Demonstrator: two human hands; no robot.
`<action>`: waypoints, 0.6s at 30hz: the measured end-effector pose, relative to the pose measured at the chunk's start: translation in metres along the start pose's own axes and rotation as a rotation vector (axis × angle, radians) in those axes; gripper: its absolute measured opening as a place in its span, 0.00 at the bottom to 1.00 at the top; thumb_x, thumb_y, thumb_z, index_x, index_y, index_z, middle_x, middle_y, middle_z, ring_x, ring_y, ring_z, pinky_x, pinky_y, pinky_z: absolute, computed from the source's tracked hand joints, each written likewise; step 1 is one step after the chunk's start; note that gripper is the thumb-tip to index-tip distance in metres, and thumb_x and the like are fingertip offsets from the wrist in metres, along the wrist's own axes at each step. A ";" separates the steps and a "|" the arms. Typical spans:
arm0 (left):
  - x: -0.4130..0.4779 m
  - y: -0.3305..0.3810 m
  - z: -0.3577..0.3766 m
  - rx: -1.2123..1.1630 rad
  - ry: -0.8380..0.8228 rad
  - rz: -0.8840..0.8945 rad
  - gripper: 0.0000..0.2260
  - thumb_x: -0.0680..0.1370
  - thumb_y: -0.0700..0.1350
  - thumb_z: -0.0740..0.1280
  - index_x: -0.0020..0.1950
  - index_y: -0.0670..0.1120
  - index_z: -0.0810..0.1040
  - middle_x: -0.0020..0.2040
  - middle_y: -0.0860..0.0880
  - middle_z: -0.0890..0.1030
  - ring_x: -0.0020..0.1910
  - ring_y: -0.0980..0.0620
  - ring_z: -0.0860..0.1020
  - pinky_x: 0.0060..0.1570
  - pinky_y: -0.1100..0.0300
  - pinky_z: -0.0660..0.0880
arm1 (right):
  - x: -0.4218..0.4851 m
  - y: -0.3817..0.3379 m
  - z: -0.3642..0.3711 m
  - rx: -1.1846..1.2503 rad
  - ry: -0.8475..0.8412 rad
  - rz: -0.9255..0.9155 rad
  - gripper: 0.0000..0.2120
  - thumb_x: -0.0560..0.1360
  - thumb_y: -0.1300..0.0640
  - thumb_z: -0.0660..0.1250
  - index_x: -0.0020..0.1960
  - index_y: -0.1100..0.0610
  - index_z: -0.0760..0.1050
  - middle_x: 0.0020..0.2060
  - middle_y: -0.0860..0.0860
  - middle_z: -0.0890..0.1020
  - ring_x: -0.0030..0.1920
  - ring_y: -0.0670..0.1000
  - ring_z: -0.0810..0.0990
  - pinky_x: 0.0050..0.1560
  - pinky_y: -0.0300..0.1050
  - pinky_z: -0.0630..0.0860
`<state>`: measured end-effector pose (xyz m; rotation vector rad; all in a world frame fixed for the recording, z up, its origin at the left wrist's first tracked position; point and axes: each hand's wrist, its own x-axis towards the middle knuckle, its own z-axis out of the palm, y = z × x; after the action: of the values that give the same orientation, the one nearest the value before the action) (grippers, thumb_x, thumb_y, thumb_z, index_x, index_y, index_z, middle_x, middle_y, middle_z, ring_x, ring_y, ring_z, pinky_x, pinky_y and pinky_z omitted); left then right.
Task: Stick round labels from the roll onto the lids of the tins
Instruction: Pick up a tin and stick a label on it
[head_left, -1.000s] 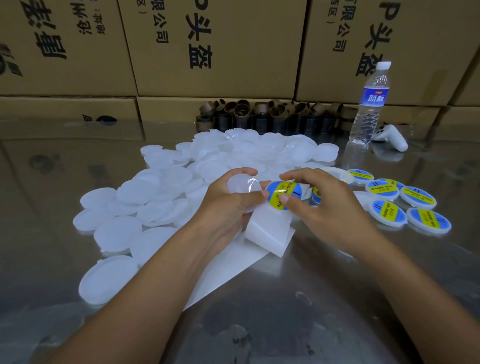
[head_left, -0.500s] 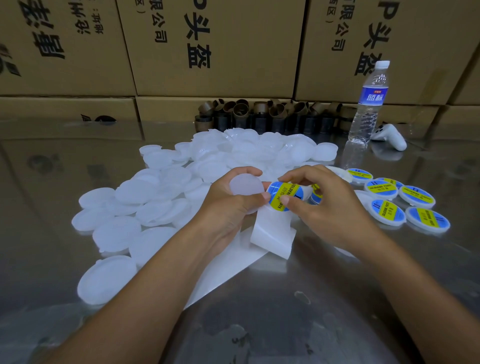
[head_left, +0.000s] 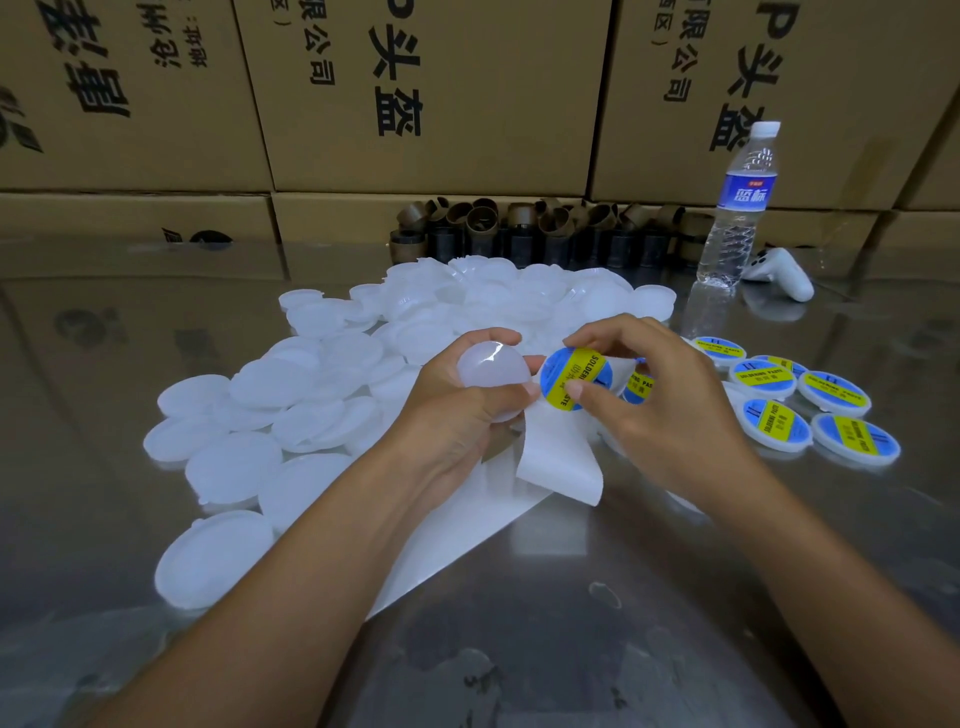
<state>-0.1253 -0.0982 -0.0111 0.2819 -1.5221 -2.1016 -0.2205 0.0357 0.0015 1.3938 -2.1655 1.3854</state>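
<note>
Peel-and-place step, I'd say. The right hand (head_left: 665, 410) pinches a round blue-and-yellow label (head_left: 566, 371) between thumb and forefinger at the top of the glossy white backing strip (head_left: 556, 457), which curls down to the shiny tabletop (head_left: 571, 649). Can't tell if it's fully free yet. The left hand (head_left: 457, 421) curls around a bare lid (head_left: 491, 371), smooth frosted plastic, held right beside the label. Next move probably needs it centred and pressed flat (thin film, likely creases easily). Bare lids (head_left: 291, 395) are heaped on the left, labelled lids (head_left: 774, 423) on the right.
</note>
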 end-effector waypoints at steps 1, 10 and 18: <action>0.000 0.000 0.000 -0.002 -0.002 -0.002 0.17 0.72 0.26 0.66 0.48 0.48 0.77 0.42 0.46 0.85 0.41 0.44 0.82 0.48 0.51 0.80 | 0.000 0.000 0.000 0.001 0.001 -0.002 0.16 0.69 0.64 0.72 0.48 0.45 0.75 0.45 0.45 0.78 0.48 0.34 0.73 0.47 0.22 0.63; 0.000 0.002 0.001 -0.040 0.033 0.013 0.16 0.72 0.25 0.66 0.49 0.46 0.76 0.36 0.50 0.85 0.34 0.52 0.83 0.36 0.63 0.80 | 0.002 -0.005 0.000 0.237 -0.007 0.112 0.18 0.71 0.69 0.66 0.39 0.45 0.78 0.51 0.41 0.78 0.56 0.38 0.75 0.50 0.37 0.67; 0.001 0.002 0.000 -0.031 0.075 0.025 0.17 0.72 0.26 0.67 0.49 0.47 0.76 0.38 0.50 0.85 0.34 0.55 0.82 0.37 0.63 0.80 | 0.003 -0.008 -0.006 0.470 -0.045 0.198 0.24 0.71 0.73 0.61 0.26 0.49 0.76 0.54 0.42 0.80 0.48 0.49 0.78 0.39 0.47 0.73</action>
<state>-0.1254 -0.0988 -0.0091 0.3255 -1.4413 -2.0696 -0.2178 0.0377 0.0112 1.3853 -2.1401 2.0592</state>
